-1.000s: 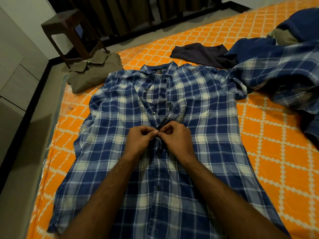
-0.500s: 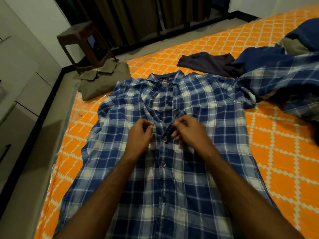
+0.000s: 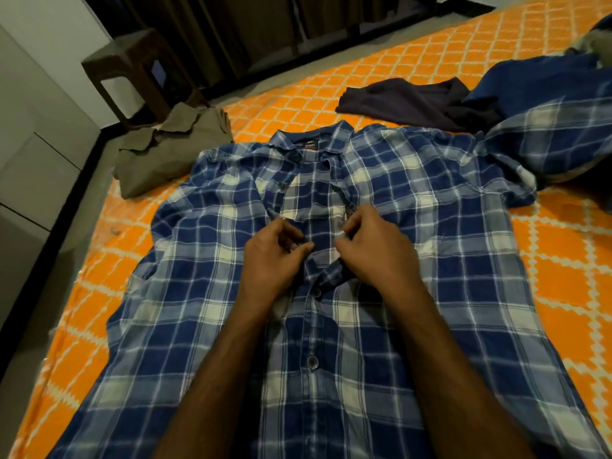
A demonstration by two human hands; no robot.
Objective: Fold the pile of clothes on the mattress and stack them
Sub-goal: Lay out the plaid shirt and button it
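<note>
The mattress (image 3: pixel 430 77) carries the blue plaid shirt (image 3: pixel 414 326) spread face up in its middle, light and limp, best taken by the shoulders or placket edges. The unfolded pile (image 3: pixel 546 127) overlaps its sleeve at right, while a folded olive shirt (image 3: pixel 165 160) sits clear at left. The left hand (image 3: pixel 275 256) and right hand (image 3: pixel 371 250) each pinch a placket edge at chest height.

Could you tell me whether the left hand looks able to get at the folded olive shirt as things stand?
Probably yes: the folded olive shirt lies uncovered on the left hand's side.

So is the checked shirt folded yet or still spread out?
Spread out: the checked shirt lies flat on the mattress, sleeves out, front partly unbuttoned.
</note>
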